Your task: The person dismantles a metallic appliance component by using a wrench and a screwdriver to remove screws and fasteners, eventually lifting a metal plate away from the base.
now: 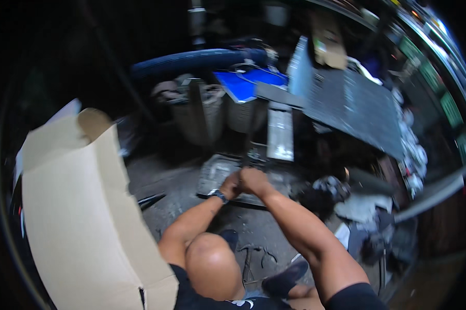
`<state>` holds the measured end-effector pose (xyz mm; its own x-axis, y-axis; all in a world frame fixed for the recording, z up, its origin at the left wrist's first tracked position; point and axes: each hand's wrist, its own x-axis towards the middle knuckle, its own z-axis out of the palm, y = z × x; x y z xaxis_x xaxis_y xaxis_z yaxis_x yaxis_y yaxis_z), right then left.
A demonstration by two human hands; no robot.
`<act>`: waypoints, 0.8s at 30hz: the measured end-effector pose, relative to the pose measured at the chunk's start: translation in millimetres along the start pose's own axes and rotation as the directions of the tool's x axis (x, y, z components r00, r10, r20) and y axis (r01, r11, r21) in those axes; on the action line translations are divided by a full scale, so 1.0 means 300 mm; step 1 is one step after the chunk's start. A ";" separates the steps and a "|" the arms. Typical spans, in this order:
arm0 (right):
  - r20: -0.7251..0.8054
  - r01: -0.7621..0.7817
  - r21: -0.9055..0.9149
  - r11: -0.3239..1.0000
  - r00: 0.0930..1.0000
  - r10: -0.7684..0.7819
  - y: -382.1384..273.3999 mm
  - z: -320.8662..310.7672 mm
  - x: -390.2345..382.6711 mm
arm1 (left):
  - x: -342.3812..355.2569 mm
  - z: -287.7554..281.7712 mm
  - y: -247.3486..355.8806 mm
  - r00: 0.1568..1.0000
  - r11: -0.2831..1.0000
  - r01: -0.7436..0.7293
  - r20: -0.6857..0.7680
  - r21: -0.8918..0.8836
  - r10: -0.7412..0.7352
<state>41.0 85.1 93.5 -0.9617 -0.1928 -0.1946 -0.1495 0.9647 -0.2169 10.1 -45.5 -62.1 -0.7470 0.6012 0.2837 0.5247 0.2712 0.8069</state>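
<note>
My left hand (231, 186), with a dark watch at its wrist, is closed just in front of me. Pressed against it is my right hand (254, 181), also closed. A dark narrow bar (249, 143) rises from between the fists; blur hides its exact kind and its lower end. Beneath and beyond my hands, a shallow grey metal tray (212, 175) lies on the floor. Near my feet are a hammer (247, 254) and a pair of pliers (266, 257), which neither hand touches.
A large open cardboard box (73, 201) stands close on my left. Ahead are filled woven baskets (202, 121), a blue sheet (243, 85) and a long blue roll (186, 63). A dark panel (354, 106) leans at right, above scraps and crumpled bags (413, 155).
</note>
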 end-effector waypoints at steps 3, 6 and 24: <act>0.020 -0.201 0.145 0.969 0.980 0.200 0.024 -0.016 -0.004 | 0.043 0.011 0.064 0.996 0.996 -0.019 -0.084 -0.089 0.011; 0.094 -0.192 0.106 0.976 0.979 0.182 0.000 -0.057 -0.003 | 0.029 0.020 0.039 0.993 0.991 0.107 -0.063 0.082 -0.102; 0.227 0.013 -0.119 0.993 0.974 0.015 -0.022 -0.093 0.061 | -0.210 -0.958 1.133 0.861 0.392 -0.505 -0.420 -0.769 0.286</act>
<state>18.1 80.1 118.2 -0.8867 -0.2145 -0.4096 -0.1882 0.9766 -0.1040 118.0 -207.3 343.3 -0.6650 0.2795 0.6925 0.2691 -0.7754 0.5713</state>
